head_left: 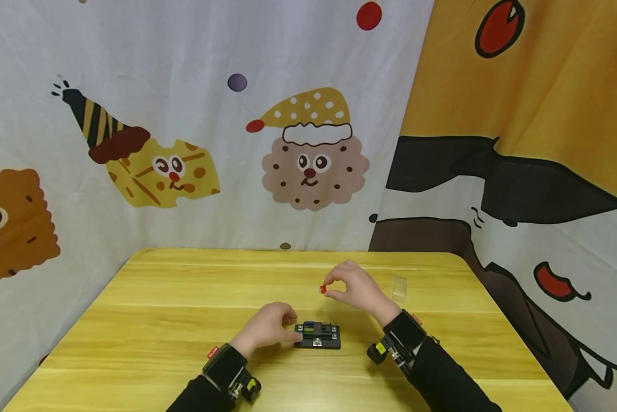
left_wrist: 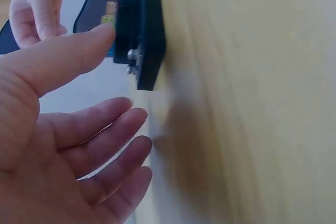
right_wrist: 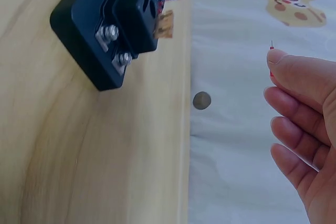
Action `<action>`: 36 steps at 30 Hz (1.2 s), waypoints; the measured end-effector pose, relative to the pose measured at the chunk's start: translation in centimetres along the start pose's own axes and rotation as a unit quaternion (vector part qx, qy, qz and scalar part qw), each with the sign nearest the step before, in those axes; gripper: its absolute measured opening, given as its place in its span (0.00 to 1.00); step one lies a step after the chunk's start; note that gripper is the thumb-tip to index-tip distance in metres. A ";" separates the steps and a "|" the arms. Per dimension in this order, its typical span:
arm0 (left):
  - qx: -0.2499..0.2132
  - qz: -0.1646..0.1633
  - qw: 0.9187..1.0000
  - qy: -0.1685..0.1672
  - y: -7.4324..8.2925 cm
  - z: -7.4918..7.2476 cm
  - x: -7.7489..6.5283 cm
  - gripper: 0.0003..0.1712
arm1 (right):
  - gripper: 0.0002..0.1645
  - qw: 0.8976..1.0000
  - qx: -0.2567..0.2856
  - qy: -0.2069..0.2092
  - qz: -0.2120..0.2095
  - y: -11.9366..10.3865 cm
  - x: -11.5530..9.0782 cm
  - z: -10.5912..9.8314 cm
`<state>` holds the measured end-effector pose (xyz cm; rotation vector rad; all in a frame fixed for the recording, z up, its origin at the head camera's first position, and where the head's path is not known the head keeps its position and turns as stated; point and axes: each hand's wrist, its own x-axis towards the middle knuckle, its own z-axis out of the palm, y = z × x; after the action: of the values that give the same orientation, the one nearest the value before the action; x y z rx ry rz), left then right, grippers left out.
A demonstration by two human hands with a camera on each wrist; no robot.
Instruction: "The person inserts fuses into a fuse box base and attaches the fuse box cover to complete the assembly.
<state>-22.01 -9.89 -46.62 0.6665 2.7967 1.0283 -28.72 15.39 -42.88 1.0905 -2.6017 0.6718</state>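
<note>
A small red blade fuse (head_left: 323,289) is pinched between the thumb and index finger of my right hand (head_left: 358,289), held above the table. In the right wrist view its thin edge shows at the fingertips. Below and to the left, a black fuse block (head_left: 317,344) lies on the table, with silver screw terminals and blue, yellow and tan fuses (right_wrist: 165,24) on its top. My left hand (head_left: 268,327) is at the block's left end, fingers loosely bent and holding nothing. Its thumb overlaps the block in the left wrist view; I cannot tell whether it touches.
A clear plastic cover (head_left: 399,289) lies on the wooden table (head_left: 195,286), to the right of my right hand. Behind the table hangs a printed curtain (head_left: 184,229) close to its far edge.
</note>
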 end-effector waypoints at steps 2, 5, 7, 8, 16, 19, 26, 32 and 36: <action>-0.011 -0.003 1.000 0.013 0.0 -0.2 0.1 0.24 | 0.10 1.000 -0.004 0.002 -0.008 -0.2 -0.1 -0.1; -0.016 0.005 0.999 0.048 0.1 -0.5 0.3 0.21 | 0.10 1.000 -0.010 0.011 -0.021 -0.6 -0.3 -0.2; -0.021 0.010 0.997 0.073 0.2 -0.7 0.5 0.18 | 0.11 0.999 -0.014 0.017 -0.028 -0.8 -0.4 -0.2; -0.025 0.012 0.996 0.084 0.4 -0.7 0.7 0.16 | 0.11 0.999 -0.016 0.018 -0.030 -0.9 -0.4 -0.2; -0.095 -0.005 0.986 0.139 2.1 -1.0 1.1 0.10 | 0.11 0.998 -0.033 0.027 -0.039 -2.1 -0.7 -0.2; -0.124 -0.005 0.982 0.146 2.5 -1.0 1.2 0.10 | 0.11 0.997 -0.042 0.035 -0.047 -2.5 -0.8 -0.1; -0.148 -0.007 0.975 0.163 3.0 -0.9 1.4 0.08 | 0.13 0.994 -0.063 0.052 -0.066 -3.1 -0.9 0.1; -0.165 -0.010 0.972 0.165 3.3 -0.7 1.4 0.07 | 0.13 0.992 -0.075 0.062 -0.081 -3.5 -1.0 0.2; -0.170 -0.013 0.971 0.166 3.4 -0.6 1.5 0.07 | 0.14 0.991 -0.080 0.067 -0.088 -3.7 -1.0 0.3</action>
<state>-22.23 -7.37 -43.91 0.4470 2.7643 1.7018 -25.35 13.57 -42.32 1.1644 -2.3673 0.4691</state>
